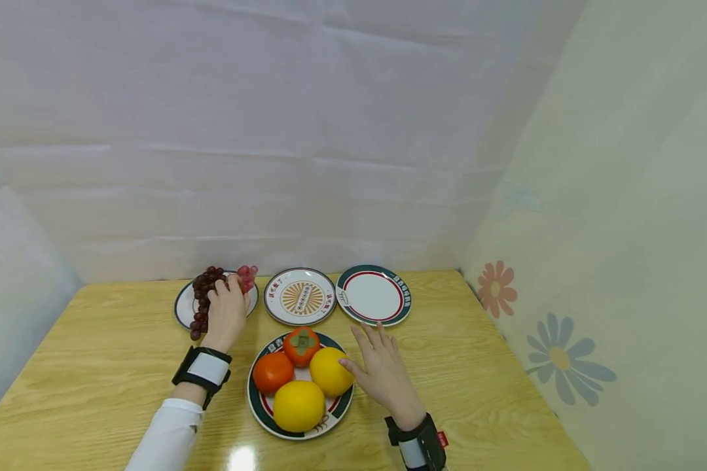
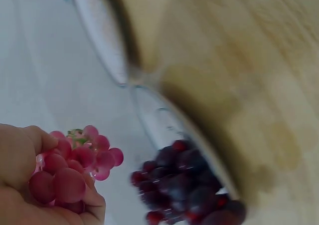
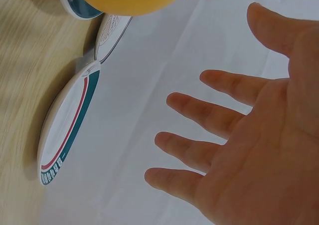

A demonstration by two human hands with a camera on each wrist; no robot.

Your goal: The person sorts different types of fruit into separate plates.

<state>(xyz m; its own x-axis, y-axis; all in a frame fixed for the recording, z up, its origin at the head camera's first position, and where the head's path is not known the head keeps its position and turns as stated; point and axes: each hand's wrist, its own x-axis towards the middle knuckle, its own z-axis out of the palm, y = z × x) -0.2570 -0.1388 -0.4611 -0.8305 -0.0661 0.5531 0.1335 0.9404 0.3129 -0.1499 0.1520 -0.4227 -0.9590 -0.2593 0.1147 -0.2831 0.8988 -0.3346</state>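
My left hand [image 1: 226, 314] grips a bunch of pink grapes [image 2: 75, 165] over the left plate [image 1: 184, 307]; its fingers curl round the fruit. Beside it, a bunch of dark purple grapes [image 1: 201, 294] lies on that plate and hangs over its near rim. My right hand [image 1: 383, 373], fingers spread and holding nothing, hovers just right of the front plate [image 1: 265, 418]. On that plate sit two orange persimmons [image 1: 273, 373] and two yellow fruits [image 1: 299, 406]. The right thumb is close to the rear yellow fruit [image 1: 330, 371]; whether they touch I cannot tell.
Along the back stand a white plate with a sunburst print [image 1: 277, 307] and a green-rimmed plate [image 1: 370, 297]. A pale cloth wall [image 1: 271, 163] rises behind the wooden table [image 1: 477, 392], and another with printed flowers [image 1: 560, 358] borders the right side.
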